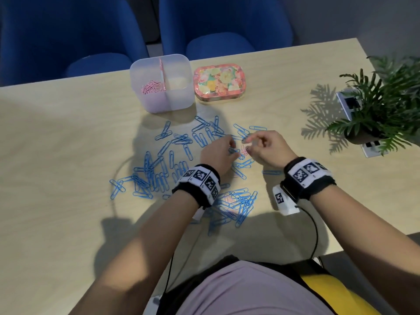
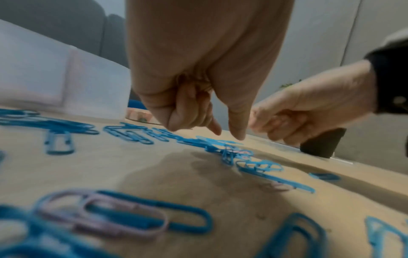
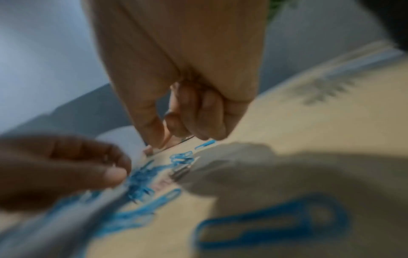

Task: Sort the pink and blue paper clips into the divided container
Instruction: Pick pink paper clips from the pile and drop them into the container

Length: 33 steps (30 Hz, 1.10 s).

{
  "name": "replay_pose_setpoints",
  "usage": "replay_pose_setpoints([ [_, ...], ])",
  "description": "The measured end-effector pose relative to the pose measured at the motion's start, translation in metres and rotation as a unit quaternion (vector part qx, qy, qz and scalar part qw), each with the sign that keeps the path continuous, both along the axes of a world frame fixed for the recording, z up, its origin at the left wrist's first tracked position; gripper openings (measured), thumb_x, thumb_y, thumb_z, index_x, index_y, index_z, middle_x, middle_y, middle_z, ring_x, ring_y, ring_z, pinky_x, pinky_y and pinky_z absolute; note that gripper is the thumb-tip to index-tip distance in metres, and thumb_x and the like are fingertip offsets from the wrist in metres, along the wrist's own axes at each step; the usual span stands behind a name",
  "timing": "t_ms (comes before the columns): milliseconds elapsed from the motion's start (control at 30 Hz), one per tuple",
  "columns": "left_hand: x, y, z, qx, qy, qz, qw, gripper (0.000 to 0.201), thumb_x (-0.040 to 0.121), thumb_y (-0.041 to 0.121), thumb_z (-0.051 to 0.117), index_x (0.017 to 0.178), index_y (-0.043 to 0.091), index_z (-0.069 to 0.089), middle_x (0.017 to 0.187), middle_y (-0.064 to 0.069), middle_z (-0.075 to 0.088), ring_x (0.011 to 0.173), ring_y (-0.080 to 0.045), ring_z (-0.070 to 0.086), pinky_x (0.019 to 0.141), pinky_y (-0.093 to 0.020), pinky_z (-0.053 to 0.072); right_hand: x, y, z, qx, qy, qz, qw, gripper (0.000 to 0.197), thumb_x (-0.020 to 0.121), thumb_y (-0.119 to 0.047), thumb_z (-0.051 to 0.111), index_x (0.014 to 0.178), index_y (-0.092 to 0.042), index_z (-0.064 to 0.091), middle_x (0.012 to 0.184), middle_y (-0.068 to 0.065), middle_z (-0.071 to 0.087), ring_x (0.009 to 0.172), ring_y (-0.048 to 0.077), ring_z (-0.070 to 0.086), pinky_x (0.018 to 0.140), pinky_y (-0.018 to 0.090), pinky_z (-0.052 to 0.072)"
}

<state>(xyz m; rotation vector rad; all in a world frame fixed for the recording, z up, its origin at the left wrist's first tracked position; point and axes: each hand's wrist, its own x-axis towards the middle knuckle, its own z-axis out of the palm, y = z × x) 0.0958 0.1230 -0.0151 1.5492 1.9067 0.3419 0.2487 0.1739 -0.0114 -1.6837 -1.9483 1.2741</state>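
Note:
The clear divided container [image 1: 181, 103] stands at the table's far edge, with pink clips [image 1: 152, 87] in its left half. Blue paper clips [image 1: 159, 169] lie scattered across the table. A few pink clips [image 1: 244, 152] lie between my hands. My left hand [image 1: 230, 146] hovers low over tangled blue clips [image 2: 227, 155]. Its fingers are curled, and thumb and forefinger [image 2: 237, 134] point down with nothing between them. My right hand [image 1: 247, 145] pinches a thin wire clip [image 3: 187, 137] between thumb and fingers; the clip's colour is unclear.
A floral tin [image 1: 219, 84] sits right of the container. At the right edge of the table stands a potted plant [image 1: 372, 114] by a socket panel. Blue chairs [image 1: 68, 42] stand behind the table. Another pile of blue clips [image 1: 236, 205] lies under my left wrist.

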Motion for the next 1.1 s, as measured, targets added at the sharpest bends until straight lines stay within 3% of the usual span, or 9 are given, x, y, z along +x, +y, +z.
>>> replay_pose_setpoints([
  [100, -0.005, 0.006, -0.003, 0.004, 0.050, -0.037, 0.998, 0.017, 0.086, 0.025, 0.056, 0.101, 0.019, 0.057, 0.108, -0.006, 0.063, 0.103, -0.027, 0.059, 0.079, -0.034, 0.042, -0.003, 0.002, 0.002, 0.121, -0.247, 0.225, 0.935, 0.032, 0.085, -0.021, 0.060, 0.115, -0.030, 0.063, 0.097, 0.000, 0.060, 0.089, 0.022, 0.059, 0.073, 0.032, 0.041],
  [167, -0.015, 0.007, -0.003, -0.001, 0.064, -0.018, 0.998, 0.013, 0.087, 0.022, 0.055, 0.099, 0.018, 0.059, 0.110, -0.007, 0.063, 0.105, -0.028, 0.058, 0.081, -0.034, 0.043, -0.002, 0.000, 0.003, 0.145, -0.287, 0.260, 0.910, 0.031, 0.087, -0.024, 0.057, 0.117, -0.031, 0.062, 0.118, 0.001, 0.056, 0.102, 0.029, 0.060, 0.076, 0.035, 0.043],
  [367, -0.033, -0.008, 0.004, 0.039, 0.060, 0.006, 0.997, 0.014, 0.086, 0.025, 0.054, 0.096, 0.018, 0.060, 0.096, -0.007, 0.064, 0.093, -0.027, 0.059, 0.069, -0.031, 0.038, 0.005, -0.007, -0.008, 0.188, -0.273, 0.256, 0.908, 0.019, 0.091, -0.029, 0.052, 0.099, -0.015, 0.062, 0.110, 0.006, 0.055, 0.090, 0.032, 0.062, 0.068, 0.037, 0.043],
  [567, -0.012, -0.020, 0.001, -0.005, 0.044, -0.113, 0.993, 0.023, 0.085, 0.034, 0.059, 0.106, 0.025, 0.062, 0.103, -0.002, 0.065, 0.103, -0.023, 0.058, 0.080, -0.031, 0.042, 0.009, -0.012, -0.016, 0.167, -0.242, 0.230, 0.928, 0.014, 0.093, -0.017, 0.047, 0.102, -0.010, 0.056, 0.108, 0.010, 0.057, 0.091, 0.035, 0.060, 0.073, 0.040, 0.044],
  [667, 0.001, -0.015, -0.002, -0.010, 0.069, -0.151, 0.986, 0.022, 0.085, 0.030, 0.059, 0.105, 0.024, 0.061, 0.104, -0.002, 0.066, 0.102, -0.024, 0.059, 0.075, -0.029, 0.039, 0.014, -0.012, -0.017, 0.130, -0.180, 0.151, 0.963, 0.016, 0.086, -0.011, 0.055, 0.102, -0.009, 0.058, 0.102, 0.013, 0.064, 0.093, 0.035, 0.059, 0.078, 0.038, 0.044],
  [833, 0.003, 0.002, -0.001, -0.047, 0.068, -0.115, 0.990, 0.010, 0.083, 0.025, 0.061, 0.092, 0.021, 0.062, 0.105, -0.001, 0.066, 0.101, -0.024, 0.060, 0.078, -0.030, 0.041, 0.018, -0.005, -0.015, 0.034, -0.205, 0.073, 0.975, 0.005, 0.080, -0.007, 0.059, 0.081, -0.009, 0.063, 0.093, 0.016, 0.068, 0.092, 0.034, 0.060, 0.074, 0.031, 0.041],
  [1000, -0.012, 0.007, 0.002, -0.014, 0.067, -0.040, 0.997, 0.014, 0.086, 0.026, 0.055, 0.097, 0.020, 0.061, 0.106, -0.003, 0.065, 0.102, -0.025, 0.059, 0.080, -0.032, 0.043, 0.016, -0.012, -0.020, 0.033, -0.232, 0.094, 0.968, 0.015, 0.081, -0.006, 0.048, 0.072, -0.017, 0.046, 0.096, 0.018, 0.065, 0.093, 0.034, 0.057, 0.077, 0.033, 0.041],
  [1067, -0.020, 0.003, 0.002, 0.014, 0.066, -0.018, 0.998, 0.020, 0.086, 0.033, 0.057, 0.101, 0.020, 0.059, 0.101, -0.004, 0.065, 0.099, -0.024, 0.059, 0.076, -0.031, 0.041, 0.019, -0.017, -0.028, 0.047, -0.197, 0.073, 0.976, 0.012, 0.084, -0.007, 0.048, 0.078, -0.017, 0.049, 0.092, 0.017, 0.062, 0.085, 0.031, 0.057, 0.076, 0.035, 0.044],
  [1100, -0.024, -0.001, 0.003, 0.017, 0.054, -0.004, 0.998, 0.021, 0.085, 0.036, 0.058, 0.100, 0.020, 0.058, 0.095, -0.004, 0.064, 0.095, -0.024, 0.059, 0.074, -0.031, 0.039, 0.020, -0.019, -0.031, 0.027, -0.132, 0.036, 0.990, 0.013, 0.087, -0.006, 0.049, 0.078, -0.016, 0.049, 0.082, 0.017, 0.060, 0.071, 0.028, 0.058, 0.067, 0.032, 0.045],
])
